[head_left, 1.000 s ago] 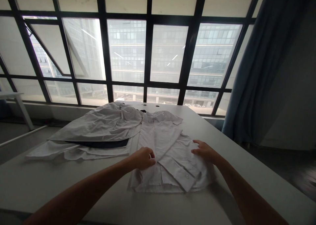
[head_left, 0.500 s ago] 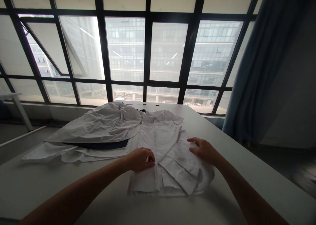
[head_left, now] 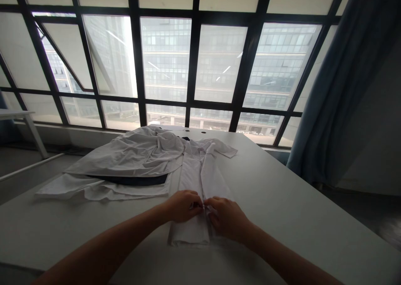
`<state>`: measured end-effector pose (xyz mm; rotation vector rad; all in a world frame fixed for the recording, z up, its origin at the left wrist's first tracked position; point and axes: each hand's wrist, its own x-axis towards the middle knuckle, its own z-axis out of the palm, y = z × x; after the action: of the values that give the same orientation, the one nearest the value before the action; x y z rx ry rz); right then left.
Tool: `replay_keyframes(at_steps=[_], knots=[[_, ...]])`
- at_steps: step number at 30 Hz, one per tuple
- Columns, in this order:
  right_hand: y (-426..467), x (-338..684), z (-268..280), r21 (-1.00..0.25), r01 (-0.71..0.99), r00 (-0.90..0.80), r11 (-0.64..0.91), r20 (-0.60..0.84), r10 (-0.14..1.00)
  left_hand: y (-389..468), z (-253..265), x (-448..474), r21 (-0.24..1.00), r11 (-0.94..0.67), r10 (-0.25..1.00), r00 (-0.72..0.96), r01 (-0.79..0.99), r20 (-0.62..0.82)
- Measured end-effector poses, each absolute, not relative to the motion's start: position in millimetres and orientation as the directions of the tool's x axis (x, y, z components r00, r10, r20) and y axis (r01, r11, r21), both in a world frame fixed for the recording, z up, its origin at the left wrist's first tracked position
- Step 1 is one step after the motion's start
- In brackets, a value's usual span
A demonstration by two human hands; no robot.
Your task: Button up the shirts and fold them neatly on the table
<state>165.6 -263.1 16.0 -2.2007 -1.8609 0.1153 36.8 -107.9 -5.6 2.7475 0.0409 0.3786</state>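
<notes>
A white shirt (head_left: 191, 170) lies lengthwise on the white table (head_left: 272, 218), its collar end away from me and one short sleeve spread to the far right. Near the lower part of its front, my left hand (head_left: 184, 206) is closed, fingertips pinching the cloth along the front edge. My right hand (head_left: 227, 218) meets it from the right, also closed on the shirt's front edge. The fingertips of both hands nearly touch, and they hide the exact spot they grip.
Left of the shirt lies a pile of crumpled white garments (head_left: 125, 153), with a dark navy piece (head_left: 134, 179) showing beneath. A blue curtain (head_left: 326, 109) hangs at the right. Large windows (head_left: 166, 59) stand behind the table; another white table (head_left: 15, 114) is at far left.
My right hand has moved left and down to meet my left hand, closing on the cloth. The shirt's right front has come inward with it. The view has shifted slightly.
</notes>
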Motion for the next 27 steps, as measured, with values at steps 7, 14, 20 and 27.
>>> replay_keyframes(at_steps=[7, 14, 20, 27], knots=[[-271, 171, 25, -0.590, 0.802, 0.142, -0.086, 0.048, 0.989, -115, 1, 36, 0.391, -0.920, 0.074, 0.977, -0.011, 0.202], [-267, 188, 27, -0.782, 0.579, 0.135, -0.231, -0.188, 0.973, -124, 3, 37, 0.405, -0.913, 0.134, 0.972, 0.045, 0.193], [-265, 220, 15, -0.451, 0.875, 0.247, -0.173, 0.111, 0.962, -133, 6, 38, 0.490, -0.867, 0.201, 0.965, 0.097, 0.166], [-262, 239, 4, -0.318, 0.917, 0.279, -0.242, 0.074, 0.958, -152, 6, 38, 0.443, -0.891, 0.148, 0.987, 0.105, 0.064]])
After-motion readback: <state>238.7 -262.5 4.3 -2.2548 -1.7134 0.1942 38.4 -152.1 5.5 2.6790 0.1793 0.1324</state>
